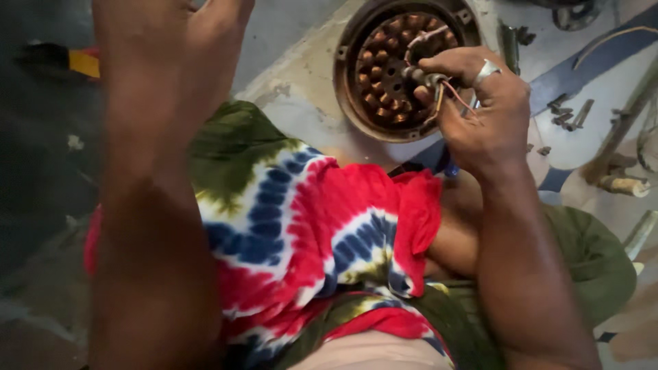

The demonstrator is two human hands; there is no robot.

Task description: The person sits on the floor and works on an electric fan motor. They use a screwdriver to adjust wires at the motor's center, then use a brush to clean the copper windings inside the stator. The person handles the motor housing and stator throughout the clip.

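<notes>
Dim, soft daylight, brighter upper right; left side falls into deep shadow. Overall motion blur, near forearms softest; no glare.

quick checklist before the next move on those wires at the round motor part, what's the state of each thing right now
1. Right hand grips the wire bundle: ok, fingers closed round the thin red and pale wires.
2. Wires run free back to the round motor stator: cannot tell, the hand hides the path.
3. Stator lies flat on the floor with its copper coils facing up: ok.
4. Left hand ready to help: not ok, it is raised at the frame's top, touching nothing visible.
5. Loose bolts and metal parts lie right of the stator, close to the right hand: not ok.
</notes>
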